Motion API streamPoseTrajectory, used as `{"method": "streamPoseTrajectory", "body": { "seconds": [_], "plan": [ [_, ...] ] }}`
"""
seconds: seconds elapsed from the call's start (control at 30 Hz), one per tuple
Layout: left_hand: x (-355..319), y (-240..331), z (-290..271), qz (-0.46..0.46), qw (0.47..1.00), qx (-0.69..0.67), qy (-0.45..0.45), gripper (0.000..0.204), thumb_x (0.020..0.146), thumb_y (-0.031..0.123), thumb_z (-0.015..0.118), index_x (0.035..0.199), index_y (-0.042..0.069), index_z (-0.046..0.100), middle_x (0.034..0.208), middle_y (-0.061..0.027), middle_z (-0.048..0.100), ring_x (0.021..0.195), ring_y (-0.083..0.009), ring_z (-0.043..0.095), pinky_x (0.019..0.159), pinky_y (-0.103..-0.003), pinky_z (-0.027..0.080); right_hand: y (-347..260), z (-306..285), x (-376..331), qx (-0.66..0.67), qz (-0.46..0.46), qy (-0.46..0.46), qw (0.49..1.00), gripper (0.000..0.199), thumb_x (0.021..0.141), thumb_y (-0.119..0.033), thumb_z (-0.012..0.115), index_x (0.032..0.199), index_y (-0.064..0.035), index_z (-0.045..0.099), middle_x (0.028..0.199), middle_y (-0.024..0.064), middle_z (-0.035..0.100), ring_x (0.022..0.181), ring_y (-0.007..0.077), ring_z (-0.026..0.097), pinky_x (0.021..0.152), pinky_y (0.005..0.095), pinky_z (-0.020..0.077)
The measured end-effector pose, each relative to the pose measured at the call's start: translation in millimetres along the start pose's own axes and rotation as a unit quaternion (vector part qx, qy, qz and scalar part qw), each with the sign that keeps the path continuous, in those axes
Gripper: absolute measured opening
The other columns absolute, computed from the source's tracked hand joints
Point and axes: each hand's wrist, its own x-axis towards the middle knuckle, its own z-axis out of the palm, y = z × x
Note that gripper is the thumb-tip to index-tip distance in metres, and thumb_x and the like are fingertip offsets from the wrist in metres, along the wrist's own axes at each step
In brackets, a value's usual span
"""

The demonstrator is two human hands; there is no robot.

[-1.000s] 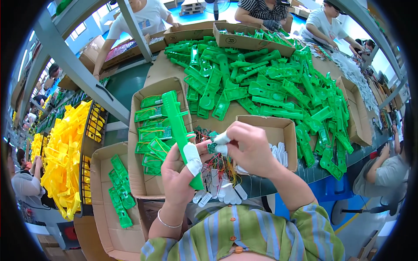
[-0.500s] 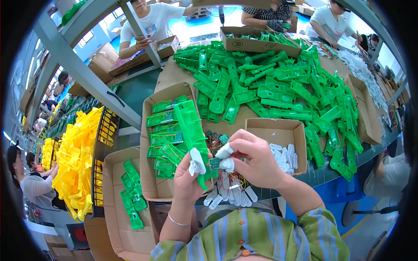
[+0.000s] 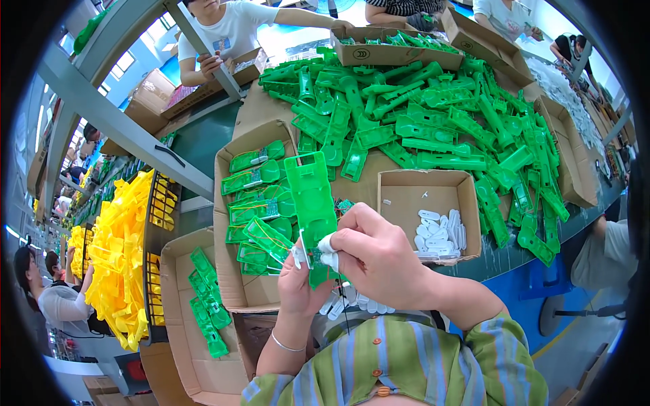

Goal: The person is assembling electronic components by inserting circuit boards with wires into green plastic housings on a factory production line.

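Observation:
My left hand [image 3: 296, 287] is closed around the lower end of an upright, hollow green plastic housing [image 3: 310, 183]. White covers sit on some fingertips of both hands. Against the housing's lower part, my right hand [image 3: 379, 250] pinches a small circuit board [image 3: 316, 256], mostly hidden by the fingers. Thin dark wires [image 3: 344, 304] hang below. A narrow white piece [image 3: 304, 245] shows beside my left thumb. Below my hands lie several white parts [image 3: 336, 306], partly covered. Left of the housing, a cardboard box [image 3: 227, 271] holds green housings fitted with boards and wires.
A large heap of green housings [image 3: 433, 128] covers the far table. At right, a small carton [image 3: 406, 186] contains white oval parts [image 3: 439, 233]. Another box [image 3: 179, 338] with a few green pieces and a crate of yellow parts [image 3: 122, 250] stand left. Co-workers surround the table.
My right hand has brought the circuit board left, against the housing, which now stands straighter. At the back, a co-worker's arm reaches to a box, and another carton now rests at the far right.

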Motion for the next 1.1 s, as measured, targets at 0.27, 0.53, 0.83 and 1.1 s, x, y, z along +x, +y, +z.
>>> {"method": "streamPoseTrajectory", "body": {
  "seconds": [0.27, 0.53, 0.83, 1.1],
  "plan": [
    [-2.3, -4.4, 5.7, 0.033, 0.996, 0.077, 0.036, 0.044, 0.09, 0.024, 0.047, 0.129, 0.004, 0.037, 0.12, -0.0088, 0.05, 0.11, -0.0212, 0.05, 0.093, -0.036, 0.041, 7.3, 3.7, -0.6, -0.013, 0.006, -0.032, 0.999, 0.02, 0.063, 0.009, 0.059, 0.081, 0.0005, 0.056, 0.077, 0.0105, 0.046, 0.062, 0.0237, 0.052, 0.05, 0.0324, 0.0433],
    [0.0, -3.5, 14.2, 0.025, 0.995, 0.053, 0.082, 0.046, 0.091, 0.026, 0.046, 0.129, 0.004, 0.034, 0.119, -0.0084, 0.05, 0.105, -0.0208, 0.053, 0.086, -0.034, 0.046, 13.2, 8.8, -9.1, -0.187, -0.148, -0.027, 0.971, 0.025, 0.058, -0.002, 0.061, 0.082, 0.0034, 0.056, 0.083, 0.011, 0.047, 0.068, 0.0237, 0.053, 0.054, 0.0309, 0.0467],
    [-6.4, -6.7, 11.9, 0.057, 0.977, 0.169, 0.119, 0.042, 0.092, 0.024, 0.045, 0.127, 0.002, 0.039, 0.106, -0.0058, 0.057, 0.086, -0.0119, 0.056, 0.071, -0.025, 0.047, 15.9, 11.5, -17.8, -0.276, -0.224, -0.029, 0.934, 0.022, 0.058, -0.011, 0.058, 0.076, 0.001, 0.059, 0.084, 0.0114, 0.052, 0.071, 0.0205, 0.054, 0.056, 0.028, 0.0467],
    [-2.6, -9.7, 16.5, 0.07, 0.948, 0.286, 0.117, 0.039, 0.087, 0.007, 0.053, 0.123, -0.003, 0.041, 0.098, -0.0029, 0.055, 0.072, -0.0047, 0.049, 0.057, -0.016, 0.038, 28.2, 5.8, -22.3, -0.249, -0.228, -0.038, 0.94, 0.018, 0.06, -0.01, 0.062, 0.075, 0.0, 0.059, 0.087, 0.0118, 0.053, 0.077, 0.0219, 0.056, 0.063, 0.0292, 0.0479]
  ]
}}
